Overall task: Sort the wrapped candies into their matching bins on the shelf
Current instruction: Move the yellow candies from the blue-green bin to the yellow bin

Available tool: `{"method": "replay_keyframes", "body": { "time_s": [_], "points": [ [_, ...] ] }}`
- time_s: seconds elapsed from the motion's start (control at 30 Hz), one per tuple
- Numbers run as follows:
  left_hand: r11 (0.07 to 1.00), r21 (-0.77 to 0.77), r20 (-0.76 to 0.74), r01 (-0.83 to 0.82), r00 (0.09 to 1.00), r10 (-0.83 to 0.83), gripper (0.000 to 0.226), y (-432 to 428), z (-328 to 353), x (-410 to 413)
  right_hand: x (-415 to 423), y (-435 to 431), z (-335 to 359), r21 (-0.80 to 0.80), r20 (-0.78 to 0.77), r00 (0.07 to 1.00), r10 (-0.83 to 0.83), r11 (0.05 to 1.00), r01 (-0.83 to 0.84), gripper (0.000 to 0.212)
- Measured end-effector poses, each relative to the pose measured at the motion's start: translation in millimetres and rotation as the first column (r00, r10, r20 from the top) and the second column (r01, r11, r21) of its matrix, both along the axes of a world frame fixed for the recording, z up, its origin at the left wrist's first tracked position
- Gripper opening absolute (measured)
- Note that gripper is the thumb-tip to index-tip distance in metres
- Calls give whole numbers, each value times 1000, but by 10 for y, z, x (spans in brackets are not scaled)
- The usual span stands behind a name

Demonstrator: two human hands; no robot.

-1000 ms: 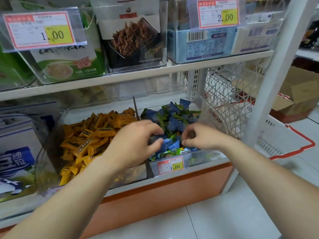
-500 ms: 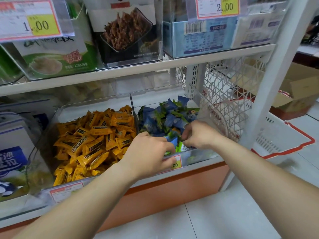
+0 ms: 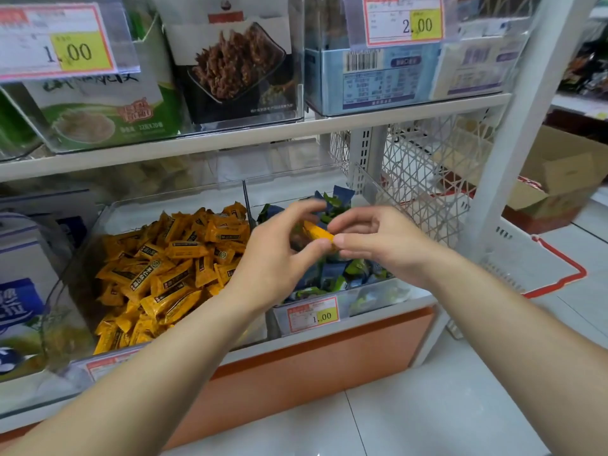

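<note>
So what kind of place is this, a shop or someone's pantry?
Most likely a small shop: price tags clipped to the shelves, clear bins heaped with wrapped candies, and a plastic shopping basket beside the shelf.

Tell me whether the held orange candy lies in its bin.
No: left hand and right hand hold the orange candy above the blue-candy bin.

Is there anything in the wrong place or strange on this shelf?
Yes. One orange candy is over the blue bin, pinched between the left hand and the right hand. It matches the orange bin beside it, not this one.
</note>
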State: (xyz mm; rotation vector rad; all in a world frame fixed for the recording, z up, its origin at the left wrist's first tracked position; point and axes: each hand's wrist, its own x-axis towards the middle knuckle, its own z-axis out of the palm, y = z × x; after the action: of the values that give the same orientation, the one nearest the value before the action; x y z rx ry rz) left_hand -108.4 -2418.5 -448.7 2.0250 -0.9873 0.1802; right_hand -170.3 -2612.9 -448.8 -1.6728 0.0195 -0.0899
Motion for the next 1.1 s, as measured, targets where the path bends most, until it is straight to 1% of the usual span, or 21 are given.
{"method": "replay_keyframes", "body": {
  "time_s": [0.07,0.13,0.17,0.2,0.27,0.33,0.37,0.43,0.47,0.5,0.53,0.57,0.6,0.63,0.67,0.73,0.8,0.9,0.97,1.03,1.1],
  "points": [
    [996,22,115,-85,990,82,17,56,44,49,100,4,-17,-66,62,996,-65,995,69,10],
    [982,64,176,-179,970,165,12,148,59,115,238,-23,-90,-293,130,977,-171,935,202,16],
    [973,98,205,-209,961,186,13,196,60,148,291,-7,-128,-427,135,980,-147,884,192,18],
    [964,128,230,-235,952,201,13,247,57,175,340,19,-180,-555,91,993,-79,824,116,20],
    [949,152,237,-278,942,238,15,354,45,231,422,67,-313,-779,-84,996,19,622,-78,16],
    [944,129,220,-305,937,272,17,451,28,286,460,45,-357,-915,-169,985,-37,378,-142,19],
    [942,112,209,-315,935,287,18,495,20,306,469,3,-344,-945,-182,980,-77,288,-153,19],
    [939,90,198,-333,930,311,18,562,5,336,477,-97,-277,-967,-200,970,-140,186,-173,22],
    [938,88,195,-334,930,313,17,583,-6,346,481,-136,-238,-972,-190,967,-171,172,-161,22],
    [940,90,186,-329,933,309,16,597,-20,352,493,-156,-206,-972,-163,969,-188,198,-126,20],
    [943,92,168,-320,938,302,16,608,-33,353,516,-160,-197,-960,-114,975,-192,272,-59,17],
    [947,93,149,-308,945,292,17,614,-44,352,542,-136,-193,-926,-70,979,-191,378,7,12],
    [951,95,134,-295,950,281,18,614,-51,349,574,-112,-207,-882,-47,982,-183,469,45,8],
    [954,96,127,-283,955,270,20,612,-57,343,604,-90,-229,-853,-61,985,-159,521,31,6],
    [958,95,126,-272,957,260,21,610,-61,338,638,-74,-275,-849,-103,986,-131,528,-18,5],
    [962,84,123,-261,960,250,21,598,-64,325,677,-48,-385,-856,-186,974,-129,508,-96,15],
    [962,64,99,-264,961,257,19,584,-65,318,708,-47,-454,-835,-188,969,-160,545,-72,16],
    [960,44,49,-277,960,275,15,562,-65,320,705,-43,-459,-794,-149,971,-186,607,-6,9],
    [958,32,21,-285,958,285,13,552,-63,321,673,-59,-403,-820,-107,974,-201,572,28,8],
    [957,12,-12,-290,957,290,12,544,-52,311,604,-88,-278,-845,-17,969,-248,522,118,4],
    [956,-28,-57,-292,955,290,11,517,-27,294,499,-124,-104,-824,85,960,-267,522,218,9]
  ]
}}
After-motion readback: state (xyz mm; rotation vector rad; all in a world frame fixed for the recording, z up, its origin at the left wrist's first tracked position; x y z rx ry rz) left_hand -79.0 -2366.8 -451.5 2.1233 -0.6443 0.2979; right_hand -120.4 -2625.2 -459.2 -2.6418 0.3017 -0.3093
